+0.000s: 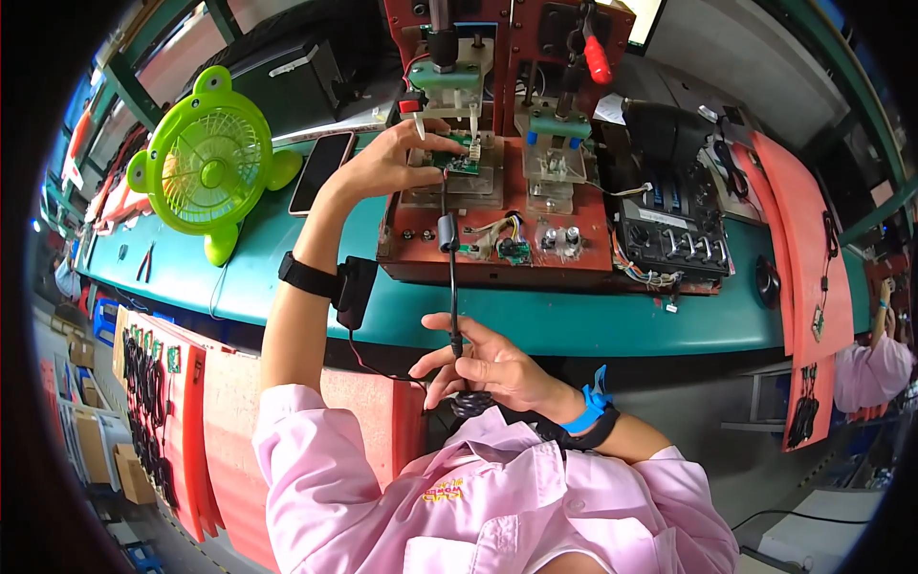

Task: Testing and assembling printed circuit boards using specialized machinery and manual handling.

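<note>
My left hand (382,165) grips the left edge of a green circuit board (457,165), with thumb and fingers at its sides. The board lies on the clear plate of a red test fixture (449,263), below the raised left press head. From the board a black cable (453,287) with a thick grey cylinder (447,232) on it runs down toward me. My right hand (497,371) has its fingers around this cable, in front of the bench edge. A coil of the cable (470,404) hangs beneath those fingers.
A green frog-shaped fan (212,163) and a phone (323,172) stand left of the fixture. The red-handled lever (597,59) rises above its right press. To the right sits a black control box (674,234). Pink foam sheets (287,402) hold boards and cables at left.
</note>
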Demonstrator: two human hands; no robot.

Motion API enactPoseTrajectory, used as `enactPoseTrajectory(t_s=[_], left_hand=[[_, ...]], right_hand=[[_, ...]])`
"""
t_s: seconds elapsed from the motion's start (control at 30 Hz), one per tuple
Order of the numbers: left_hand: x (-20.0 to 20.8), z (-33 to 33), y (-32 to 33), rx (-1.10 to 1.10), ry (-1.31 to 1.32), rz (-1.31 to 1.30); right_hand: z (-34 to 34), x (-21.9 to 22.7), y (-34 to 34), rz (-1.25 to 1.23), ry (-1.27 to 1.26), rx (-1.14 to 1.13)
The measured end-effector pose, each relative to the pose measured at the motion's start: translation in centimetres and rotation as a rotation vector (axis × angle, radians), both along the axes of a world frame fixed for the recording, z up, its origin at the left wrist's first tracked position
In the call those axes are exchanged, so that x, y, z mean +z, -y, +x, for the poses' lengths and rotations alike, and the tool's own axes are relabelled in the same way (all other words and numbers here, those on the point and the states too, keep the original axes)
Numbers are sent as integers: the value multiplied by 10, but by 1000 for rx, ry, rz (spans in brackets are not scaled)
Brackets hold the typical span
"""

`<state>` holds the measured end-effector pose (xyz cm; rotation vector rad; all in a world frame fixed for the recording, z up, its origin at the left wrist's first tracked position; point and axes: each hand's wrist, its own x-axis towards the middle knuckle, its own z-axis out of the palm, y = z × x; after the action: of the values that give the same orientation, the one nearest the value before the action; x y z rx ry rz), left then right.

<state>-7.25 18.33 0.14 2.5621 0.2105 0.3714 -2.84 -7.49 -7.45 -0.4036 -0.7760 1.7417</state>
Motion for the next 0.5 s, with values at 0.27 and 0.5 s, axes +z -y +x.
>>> enactPoseTrajectory(t_s=[0.27, 0.5], left_hand=[[1, -6, -4, -46, -37, -16], [67, -16, 11, 3, -186, 213]], right_hand=[[-10, -11, -6, -21, -89, 16], [6, -75, -4, -108, 19, -144]])
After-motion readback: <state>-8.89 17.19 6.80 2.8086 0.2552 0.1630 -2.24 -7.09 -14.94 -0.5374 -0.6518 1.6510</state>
